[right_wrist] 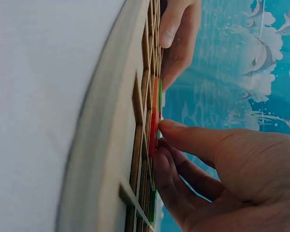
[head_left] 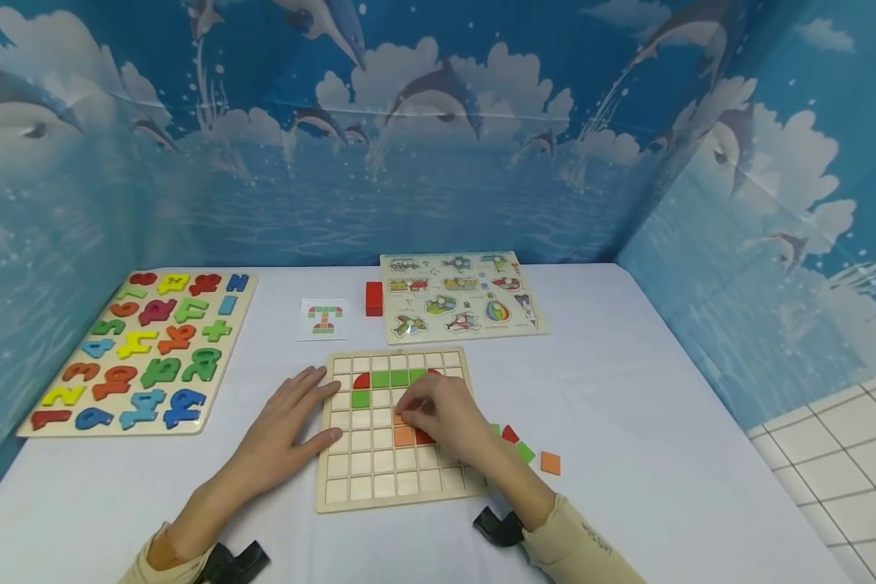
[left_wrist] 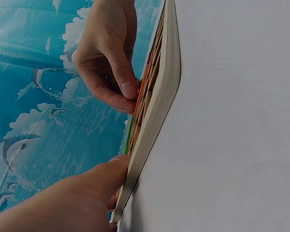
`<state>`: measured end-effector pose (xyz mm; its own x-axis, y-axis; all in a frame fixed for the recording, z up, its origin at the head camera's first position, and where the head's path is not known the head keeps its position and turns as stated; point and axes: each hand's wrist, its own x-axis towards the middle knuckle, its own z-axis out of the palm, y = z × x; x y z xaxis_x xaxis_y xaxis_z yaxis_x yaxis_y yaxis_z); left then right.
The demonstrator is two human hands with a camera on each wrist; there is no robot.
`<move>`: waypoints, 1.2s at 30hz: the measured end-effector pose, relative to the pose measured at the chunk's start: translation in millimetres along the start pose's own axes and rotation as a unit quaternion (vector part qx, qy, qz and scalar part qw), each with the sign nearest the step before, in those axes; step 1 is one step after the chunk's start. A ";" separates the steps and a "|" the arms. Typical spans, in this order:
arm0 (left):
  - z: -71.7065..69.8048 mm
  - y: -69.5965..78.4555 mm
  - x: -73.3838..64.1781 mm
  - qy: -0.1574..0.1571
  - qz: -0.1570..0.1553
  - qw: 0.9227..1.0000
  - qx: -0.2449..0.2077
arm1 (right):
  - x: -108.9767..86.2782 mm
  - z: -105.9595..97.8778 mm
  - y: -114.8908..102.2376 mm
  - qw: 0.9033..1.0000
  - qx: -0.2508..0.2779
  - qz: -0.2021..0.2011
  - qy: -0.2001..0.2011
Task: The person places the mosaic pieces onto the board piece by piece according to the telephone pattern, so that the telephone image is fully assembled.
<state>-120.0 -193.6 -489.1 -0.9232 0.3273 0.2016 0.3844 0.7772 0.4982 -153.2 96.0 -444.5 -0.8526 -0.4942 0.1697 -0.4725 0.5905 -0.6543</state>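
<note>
Right now the person's left hand point(head_left: 292, 418) lies with thumb and fingers spread at the near-left side of a pale wooden grid board point(head_left: 361, 489), touching its edge, while the right hand point(head_left: 448, 418) has its thumb and fingertips drawn narrowly together at an orange square tile point(head_left: 398, 420) in the middle of the grid; whether they grip it I cannot tell. Behind the fingertips runs a row of green square tiles point(head_left: 399, 379), and a loose orange square tile point(head_left: 551, 463) lies on the white tabletop point(head_left: 628, 389) right of the board.
</note>
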 end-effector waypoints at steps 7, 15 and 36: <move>-0.9 0.0 -2.2 0.002 -0.002 1.000 -0.005 | -5.7 1.5 -0.6 1.000 -0.006 -0.020 -0.011; 1.8 0.5 -4.4 0.007 0.000 1.000 -0.009 | -18.2 -4.6 1.8 0.999 -0.012 -0.032 -0.009; 1.7 0.8 -2.1 0.003 -0.004 1.000 -0.004 | -75.1 -72.6 50.3 0.994 -0.019 0.092 0.049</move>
<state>-117.7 -192.8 -490.6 -0.9261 0.3183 0.2026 0.3772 0.7749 0.5072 -129.1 209.1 -436.6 -0.9420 -0.3121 0.1230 -0.3136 0.6888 -0.6536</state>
